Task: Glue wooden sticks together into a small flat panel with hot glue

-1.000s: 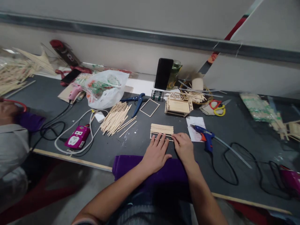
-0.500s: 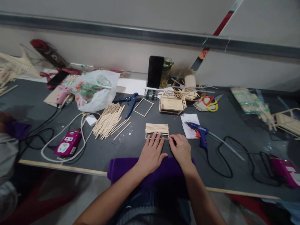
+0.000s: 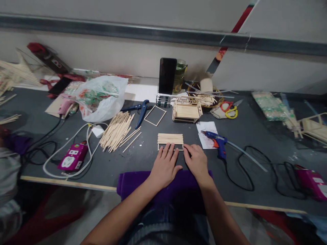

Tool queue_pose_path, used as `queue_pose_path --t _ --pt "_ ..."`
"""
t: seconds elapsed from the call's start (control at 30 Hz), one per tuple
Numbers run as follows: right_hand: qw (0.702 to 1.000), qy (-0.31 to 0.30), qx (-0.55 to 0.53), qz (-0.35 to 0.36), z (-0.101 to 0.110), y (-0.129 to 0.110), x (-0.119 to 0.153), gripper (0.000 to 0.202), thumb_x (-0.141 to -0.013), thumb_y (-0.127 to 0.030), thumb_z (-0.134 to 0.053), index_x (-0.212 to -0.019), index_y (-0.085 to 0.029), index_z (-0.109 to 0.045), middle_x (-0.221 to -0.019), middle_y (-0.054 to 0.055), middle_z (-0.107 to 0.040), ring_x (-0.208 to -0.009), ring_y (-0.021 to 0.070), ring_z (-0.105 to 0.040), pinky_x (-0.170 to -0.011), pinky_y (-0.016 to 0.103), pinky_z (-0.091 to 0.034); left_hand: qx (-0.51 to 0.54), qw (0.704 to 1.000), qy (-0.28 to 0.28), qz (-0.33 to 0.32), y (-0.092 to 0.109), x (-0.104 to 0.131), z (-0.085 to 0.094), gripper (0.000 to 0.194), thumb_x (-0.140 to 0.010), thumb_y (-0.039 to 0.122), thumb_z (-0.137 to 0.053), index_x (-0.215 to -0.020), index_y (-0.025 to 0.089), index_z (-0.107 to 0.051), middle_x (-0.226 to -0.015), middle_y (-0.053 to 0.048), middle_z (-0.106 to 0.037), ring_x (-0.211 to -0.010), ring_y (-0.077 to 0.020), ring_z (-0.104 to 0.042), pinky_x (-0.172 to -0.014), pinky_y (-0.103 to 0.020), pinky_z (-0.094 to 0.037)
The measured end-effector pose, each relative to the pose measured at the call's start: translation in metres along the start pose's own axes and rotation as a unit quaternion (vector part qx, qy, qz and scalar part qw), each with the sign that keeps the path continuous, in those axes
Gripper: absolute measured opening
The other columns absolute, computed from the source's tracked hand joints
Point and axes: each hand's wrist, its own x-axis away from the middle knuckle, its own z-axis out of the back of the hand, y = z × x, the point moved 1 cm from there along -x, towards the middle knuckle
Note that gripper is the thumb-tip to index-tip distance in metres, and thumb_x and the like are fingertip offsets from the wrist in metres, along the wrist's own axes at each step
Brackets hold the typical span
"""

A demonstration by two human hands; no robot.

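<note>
A small rectangular panel of wooden sticks (image 3: 170, 139) lies flat on the dark table, its far part covered with sticks side by side and its near part an open gap. Flat over the panel's near edge rests my left hand (image 3: 165, 165), fingers stretched out and thumb apart. My right hand (image 3: 196, 160) has curled fingers, with thumb and forefinger at the panel's near right corner. Beyond the panel are a bare stick frame (image 3: 155, 115) and a small box-like stick model (image 3: 187, 111). To the left sits a pile of loose sticks (image 3: 117, 132).
A blue glue gun (image 3: 217, 139) lies right on white paper, its cord trailing. Blue cutters (image 3: 141, 114), scissors (image 3: 231, 110), a propped phone (image 3: 167, 75) and a plastic bag (image 3: 102, 97) are farther back. A pink power strip (image 3: 73, 157) sits left, near another person's sleeve (image 3: 9, 170).
The view has shifted slightly. Both hands keep nearly the same places at the panel, with the right fingers a touch closer to its corner.
</note>
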Motion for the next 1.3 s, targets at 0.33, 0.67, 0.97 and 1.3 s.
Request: queue_pose_path --t 0.33,0.67,0.97,1.3 --pt "1.000 0.001 0.001 -0.001 -0.001 0.000 0.001 0.032 -0.096 -0.027 -0.042 -0.101 -0.015 -0.071 -0.079 0.008 -0.064 -0.079 0.0215 -0.054 -0.073 0.031 -0.040 -0.005 1.000 0.015 0.006 0.000 0.002 0.001 0.061 -0.094 0.049 -0.041 -0.142 0.011 -0.038 -0.154 -0.021 -0.026 -0.145 -0.0328 -0.017 -0.115 -0.052 -0.022" --pt "1.000 -0.004 -0.003 -0.001 0.000 0.001 0.000 0.032 -0.096 -0.026 -0.042 -0.102 -0.014 -0.071 -0.081 0.008 -0.065 -0.079 0.0212 -0.055 -0.074 0.031 -0.041 -0.011 1.000 0.008 0.015 0.000 0.002 0.001 0.062 -0.094 0.049 -0.041 -0.142 0.010 -0.039 -0.152 -0.024 -0.029 -0.144 -0.0345 -0.019 -0.114 -0.053 -0.024" --pt "1.000 -0.006 -0.005 -0.006 0.000 0.000 0.000 0.033 -0.096 -0.027 -0.040 -0.102 -0.015 -0.070 -0.080 0.008 -0.064 -0.079 0.0213 -0.055 -0.072 0.031 -0.041 -0.020 1.000 0.007 0.014 0.001 0.002 0.000 0.060 -0.094 0.048 -0.041 -0.141 0.010 -0.039 -0.152 -0.024 -0.030 -0.144 -0.0342 -0.020 -0.114 -0.053 -0.023" --pt "0.998 0.055 -0.019 -0.012 0.016 0.007 0.005 0.030 -0.095 -0.026 -0.042 -0.102 -0.015 -0.069 -0.084 0.009 -0.068 -0.082 0.0211 -0.059 -0.077 0.032 -0.045 -0.018 1.000 0.001 0.023 0.002 0.001 -0.001 0.061 -0.094 0.050 -0.040 -0.141 0.010 -0.041 -0.151 -0.024 -0.031 -0.144 -0.0349 -0.022 -0.114 -0.053 -0.023"
